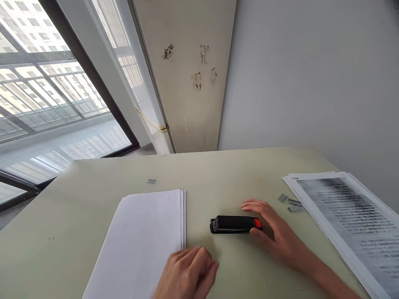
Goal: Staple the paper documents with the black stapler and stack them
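Observation:
A black stapler (235,224) with a red patch on its right end lies on the table, its front end pointing left. My right hand (277,232) is around the stapler's right end, fingers stretched out behind it and thumb in front. The thumb tip is at the red end; whether it touches I cannot tell. My left hand (188,272) is curled into a loose fist at the right edge of a stack of blank white paper (146,228). No object shows in that fist, and the undersides of its fingers are hidden.
Printed sheets (355,216) are piled at the table's right side. Several loose strips of staples (293,203) lie beside them, and more staple strips (151,181) lie behind the white stack. Beyond the table (249,166) stand a grey wall (305,74) and a window (46,91).

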Available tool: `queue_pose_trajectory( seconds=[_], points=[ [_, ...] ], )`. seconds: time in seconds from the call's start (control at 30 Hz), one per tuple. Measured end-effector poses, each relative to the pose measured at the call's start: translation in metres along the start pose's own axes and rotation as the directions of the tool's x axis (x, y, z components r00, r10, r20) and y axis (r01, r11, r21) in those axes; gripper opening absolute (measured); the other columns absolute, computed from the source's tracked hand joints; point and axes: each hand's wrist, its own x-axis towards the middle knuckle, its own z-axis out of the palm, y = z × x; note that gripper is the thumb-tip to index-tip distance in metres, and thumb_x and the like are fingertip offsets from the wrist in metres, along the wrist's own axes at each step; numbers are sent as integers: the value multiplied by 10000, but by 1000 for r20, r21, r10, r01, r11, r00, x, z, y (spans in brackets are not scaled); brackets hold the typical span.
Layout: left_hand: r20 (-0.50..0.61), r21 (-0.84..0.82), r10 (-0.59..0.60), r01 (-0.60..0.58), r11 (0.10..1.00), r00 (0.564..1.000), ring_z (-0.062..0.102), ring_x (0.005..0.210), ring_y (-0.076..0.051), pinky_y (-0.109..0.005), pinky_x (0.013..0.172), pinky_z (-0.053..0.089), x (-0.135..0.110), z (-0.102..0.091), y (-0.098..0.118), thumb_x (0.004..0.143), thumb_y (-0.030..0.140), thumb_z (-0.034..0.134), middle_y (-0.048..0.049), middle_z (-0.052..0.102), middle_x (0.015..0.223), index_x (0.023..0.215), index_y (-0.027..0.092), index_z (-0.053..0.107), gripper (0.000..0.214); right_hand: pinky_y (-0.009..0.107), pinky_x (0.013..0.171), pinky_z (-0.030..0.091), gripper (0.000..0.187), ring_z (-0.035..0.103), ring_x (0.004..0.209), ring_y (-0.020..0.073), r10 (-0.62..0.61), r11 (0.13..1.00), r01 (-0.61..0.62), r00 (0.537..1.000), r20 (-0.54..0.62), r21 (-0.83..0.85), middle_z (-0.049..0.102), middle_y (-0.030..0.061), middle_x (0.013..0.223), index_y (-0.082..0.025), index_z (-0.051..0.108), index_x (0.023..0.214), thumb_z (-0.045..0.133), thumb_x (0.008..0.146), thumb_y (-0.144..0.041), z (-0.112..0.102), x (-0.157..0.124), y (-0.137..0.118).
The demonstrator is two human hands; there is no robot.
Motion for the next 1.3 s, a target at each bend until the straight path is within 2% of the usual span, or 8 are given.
queue_pose_trajectory(
  seconds=[0.07, 0.13, 0.2, 0.37, 0.6, 0.93, 1.3],
  points=[
    [-14, -1, -48, 48, 999, 999, 618, 564, -129, -246, 531, 447, 8, -7, -1, 1073, 234, 531, 45, 616, 728, 926, 255, 513, 149, 571, 1214, 458, 405, 459, 1514, 335, -44, 998, 45, 999, 27, -38, 595, 92, 1522, -353, 597, 1407, 683, 1025, -455, 1, 1, -1],
    [-24, 19, -92, 92, 996, 995, 657, 635, -149, -260, 581, 485, 18, -10, -5, 1098, 288, 514, 23, 654, 838, 1078, 259, 566, 63, 539, 1191, 484, 353, 492, 1484, 319, -83, 995, 85, 996, 32, -57, 616, 80, 1488, -357, 618, 1356, 702, 1018, -417, 2, 3, -1],
    [-3, 25, -122, 122, 992, 993, 670, 668, -155, -270, 610, 503, 27, -9, -11, 1107, 322, 506, 10, 670, 930, 1193, 271, 576, 122, 513, 1173, 500, 303, 526, 1450, 298, -110, 992, 111, 994, 18, -65, 638, 70, 1454, -358, 623, 1326, 686, 1031, -380, 3, 5, 0],
    [57, -35, -180, 182, 983, 982, 670, 678, -141, -260, 601, 501, 41, 6, -23, 1084, 317, 557, 14, 668, 1017, 1282, 286, 582, 201, 493, 1165, 509, 290, 554, 1424, 288, -135, 987, 134, 991, -1, -93, 676, 60, 1407, -346, 625, 1313, 685, 1030, -355, 4, 6, 1],
    [23, -74, -169, 171, 983, 985, 680, 702, -140, -261, 631, 501, 43, 13, -22, 1096, 298, 538, 18, 705, 992, 1155, 268, 647, 128, 504, 1165, 508, 296, 568, 1411, 293, -126, 986, 124, 992, -11, -114, 686, 62, 1394, -336, 617, 1315, 686, 1029, -370, 4, 6, -2],
    [-5, -64, -137, 136, 989, 991, 708, 771, -164, -274, 662, 512, 42, 14, -23, 1131, 366, 478, 7, 720, 964, 1125, 269, 651, 198, 502, 1148, 506, 218, 550, 1416, 295, -110, 988, 111, 994, 18, -104, 660, 81, 1409, -315, 612, 1260, 644, 1055, -382, 1, 6, -6],
    [-10, -65, -125, 124, 990, 992, 728, 829, -170, -284, 716, 540, 39, 15, -24, 1136, 330, 467, 5, 732, 1022, 1175, 282, 629, 173, 466, 1149, 500, 201, 554, 1408, 279, -81, 995, 84, 995, 51, -54, 619, 71, 1463, -317, 606, 1254, 624, 1057, -355, -3, 6, -2]
  ],
)
